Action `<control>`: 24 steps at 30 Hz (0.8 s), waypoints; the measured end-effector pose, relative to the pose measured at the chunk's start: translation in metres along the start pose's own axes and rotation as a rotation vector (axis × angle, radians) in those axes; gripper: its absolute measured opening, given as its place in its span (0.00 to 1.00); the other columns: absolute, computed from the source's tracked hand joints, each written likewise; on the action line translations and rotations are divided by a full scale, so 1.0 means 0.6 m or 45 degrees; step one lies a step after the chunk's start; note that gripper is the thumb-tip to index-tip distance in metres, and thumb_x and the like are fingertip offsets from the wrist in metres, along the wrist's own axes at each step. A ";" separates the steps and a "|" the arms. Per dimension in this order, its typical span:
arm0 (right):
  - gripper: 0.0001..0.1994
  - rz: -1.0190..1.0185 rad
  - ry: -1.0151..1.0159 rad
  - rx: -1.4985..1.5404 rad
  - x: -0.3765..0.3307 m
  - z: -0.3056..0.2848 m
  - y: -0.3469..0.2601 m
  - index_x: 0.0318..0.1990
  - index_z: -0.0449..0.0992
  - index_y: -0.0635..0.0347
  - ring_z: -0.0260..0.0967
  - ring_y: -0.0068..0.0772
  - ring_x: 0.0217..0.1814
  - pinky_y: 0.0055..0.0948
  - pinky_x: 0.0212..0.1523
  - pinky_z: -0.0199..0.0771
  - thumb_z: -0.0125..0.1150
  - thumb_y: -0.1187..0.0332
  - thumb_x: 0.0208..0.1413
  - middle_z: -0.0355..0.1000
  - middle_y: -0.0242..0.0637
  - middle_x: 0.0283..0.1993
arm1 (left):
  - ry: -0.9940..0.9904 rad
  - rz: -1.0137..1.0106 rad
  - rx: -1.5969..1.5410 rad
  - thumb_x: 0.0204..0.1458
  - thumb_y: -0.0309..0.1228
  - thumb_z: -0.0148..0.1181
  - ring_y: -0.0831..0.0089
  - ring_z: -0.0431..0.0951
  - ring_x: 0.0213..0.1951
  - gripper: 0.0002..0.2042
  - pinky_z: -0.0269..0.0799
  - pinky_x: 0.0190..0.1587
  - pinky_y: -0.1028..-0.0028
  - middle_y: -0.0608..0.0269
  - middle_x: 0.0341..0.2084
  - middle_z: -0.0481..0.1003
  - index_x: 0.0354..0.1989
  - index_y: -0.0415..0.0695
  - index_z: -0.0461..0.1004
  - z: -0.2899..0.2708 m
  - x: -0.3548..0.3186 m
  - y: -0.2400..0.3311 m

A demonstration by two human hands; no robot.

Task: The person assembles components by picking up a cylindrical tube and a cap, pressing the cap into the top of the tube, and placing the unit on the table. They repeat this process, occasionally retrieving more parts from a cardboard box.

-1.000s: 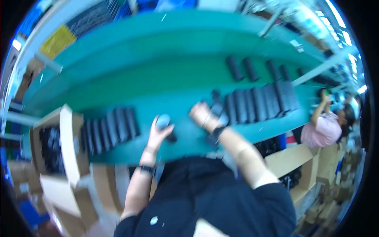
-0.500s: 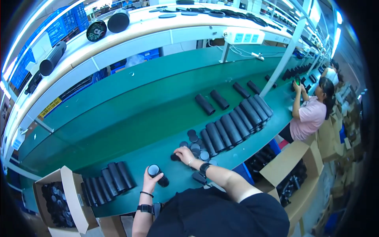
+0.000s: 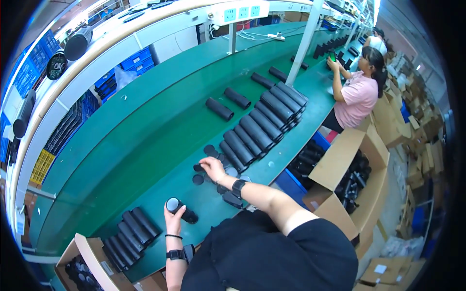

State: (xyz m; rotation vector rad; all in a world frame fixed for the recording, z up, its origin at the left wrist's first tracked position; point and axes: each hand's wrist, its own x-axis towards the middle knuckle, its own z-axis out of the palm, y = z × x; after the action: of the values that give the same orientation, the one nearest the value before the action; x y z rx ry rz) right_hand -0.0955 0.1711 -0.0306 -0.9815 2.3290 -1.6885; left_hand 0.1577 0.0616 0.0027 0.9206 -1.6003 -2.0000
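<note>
My left hand [image 3: 173, 223] is wrapped round a black tube [image 3: 189, 215], whose pale round end points up and away from me. To the right and farther off, my right hand [image 3: 213, 169] pinches the edge of a black disc [image 3: 198, 168] at the fingertips. Around that hand lie several loose round discs [image 3: 198, 180], some dark and some greyish, partly hidden by my fingers and wrist. Past them a row of black tubes [image 3: 247, 138] lies side by side on the green bench. Another group of black tubes [image 3: 128, 237] rests left of my left hand.
An open cardboard box [image 3: 92, 252] with dark discs stands at lower left. Another open box [image 3: 371, 203] of black parts is on the right, beside a blue bin [image 3: 297, 186]. A metal post [image 3: 305, 43] rises from the bench. A person in pink [image 3: 357, 97] works farther along.
My view has turned to the right, so the bench and tubes sit farther left in the picture. The left hand keeps its tube and the right hand keeps its disc.
</note>
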 end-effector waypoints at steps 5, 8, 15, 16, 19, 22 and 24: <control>0.07 0.116 0.059 0.197 0.009 -0.019 0.011 0.38 0.79 0.61 0.74 0.30 0.34 0.30 0.36 0.75 0.63 0.74 0.51 0.77 0.38 0.34 | -0.001 -0.001 0.004 0.40 0.21 0.71 0.71 0.74 0.45 0.28 0.69 0.52 0.70 0.61 0.42 0.73 0.52 0.39 0.65 0.012 0.005 0.010; 0.09 0.547 -0.156 0.601 0.013 -0.051 -0.035 0.42 0.79 0.63 0.69 0.18 0.29 0.19 0.29 0.71 0.63 0.71 0.55 0.76 0.32 0.33 | -0.064 -0.008 -0.022 0.40 0.21 0.70 0.70 0.74 0.47 0.26 0.68 0.54 0.68 0.61 0.43 0.74 0.50 0.39 0.68 0.015 0.008 0.008; 0.10 0.676 -0.407 0.924 0.002 -0.078 -0.054 0.45 0.78 0.62 0.67 0.13 0.27 0.12 0.28 0.68 0.61 0.73 0.56 0.76 0.29 0.35 | -0.433 -0.038 -0.111 0.37 0.21 0.72 0.73 0.72 0.50 0.28 0.67 0.55 0.71 0.64 0.45 0.74 0.52 0.43 0.70 0.051 0.007 0.057; 0.10 0.672 -0.412 0.933 -0.001 -0.075 -0.060 0.45 0.78 0.62 0.67 0.13 0.26 0.12 0.28 0.68 0.61 0.73 0.56 0.76 0.29 0.35 | -0.410 -0.044 -0.114 0.37 0.21 0.72 0.73 0.72 0.50 0.28 0.67 0.55 0.71 0.64 0.45 0.74 0.52 0.43 0.70 0.051 0.004 0.066; 0.10 0.682 -0.448 0.959 -0.011 -0.071 -0.080 0.45 0.78 0.62 0.67 0.14 0.26 0.12 0.28 0.68 0.61 0.73 0.56 0.76 0.30 0.35 | -0.529 -0.008 -0.071 0.36 0.22 0.73 0.75 0.72 0.48 0.29 0.67 0.54 0.72 0.66 0.45 0.73 0.52 0.44 0.70 0.054 0.000 0.073; 0.09 0.697 -0.495 0.957 -0.014 -0.069 -0.093 0.44 0.79 0.62 0.66 0.14 0.26 0.13 0.27 0.67 0.61 0.73 0.56 0.76 0.30 0.34 | -0.590 -0.055 -0.044 0.36 0.22 0.73 0.75 0.72 0.48 0.30 0.67 0.54 0.73 0.66 0.44 0.73 0.52 0.44 0.70 0.052 -0.003 0.079; 0.09 0.501 -0.634 0.696 -0.013 -0.071 -0.106 0.44 0.80 0.63 0.65 0.14 0.26 0.14 0.26 0.66 0.62 0.72 0.56 0.75 0.29 0.31 | -0.632 -0.051 -0.040 0.36 0.22 0.73 0.75 0.72 0.48 0.30 0.67 0.54 0.73 0.67 0.43 0.73 0.53 0.44 0.70 0.053 -0.005 0.087</control>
State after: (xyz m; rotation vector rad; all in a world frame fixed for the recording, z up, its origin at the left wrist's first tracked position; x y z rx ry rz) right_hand -0.0797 0.1989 0.0393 -0.6736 1.5046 -1.5570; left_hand 0.1330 0.0725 0.0574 0.4636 -1.7976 -2.4060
